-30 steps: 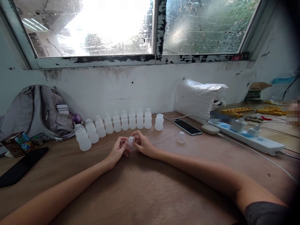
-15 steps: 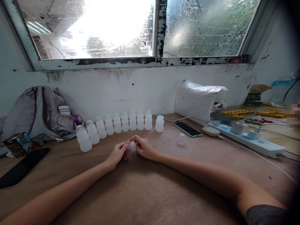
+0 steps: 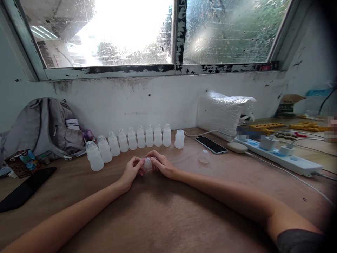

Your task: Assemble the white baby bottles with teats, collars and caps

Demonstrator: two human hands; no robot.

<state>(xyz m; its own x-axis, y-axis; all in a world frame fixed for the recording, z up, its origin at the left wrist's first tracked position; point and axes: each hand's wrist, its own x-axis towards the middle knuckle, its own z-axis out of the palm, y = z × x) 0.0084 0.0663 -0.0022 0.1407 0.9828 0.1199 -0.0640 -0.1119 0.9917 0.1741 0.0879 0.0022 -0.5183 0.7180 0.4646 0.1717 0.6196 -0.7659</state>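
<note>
Between my two hands, just above the wooden table (image 3: 163, 218), is a clear ribbed bottle collar (image 3: 148, 163). My left hand (image 3: 133, 170) pinches it from the left and my right hand (image 3: 162, 165) from the right. Whether a teat sits inside the collar is too small to make out. Behind my hands runs a curved row of several frosted baby bottles (image 3: 123, 141) with clear caps on. At its right end stands an uncapped bottle (image 3: 179, 140). A clear dome cap (image 3: 203, 157) rests on the table to the right.
A phone (image 3: 211, 145), a round beige pad (image 3: 237, 147), a white power strip (image 3: 279, 156) with cables and a silvery padded bag (image 3: 221, 112) lie to the right. Leftward are a grey backpack (image 3: 47, 126), a drink carton (image 3: 19, 163) and a black flat case (image 3: 28, 188).
The collar has turned slightly between my fingers, and my right fingers have shifted their grip on it. The bottles and the clear cap stay where they were.
</note>
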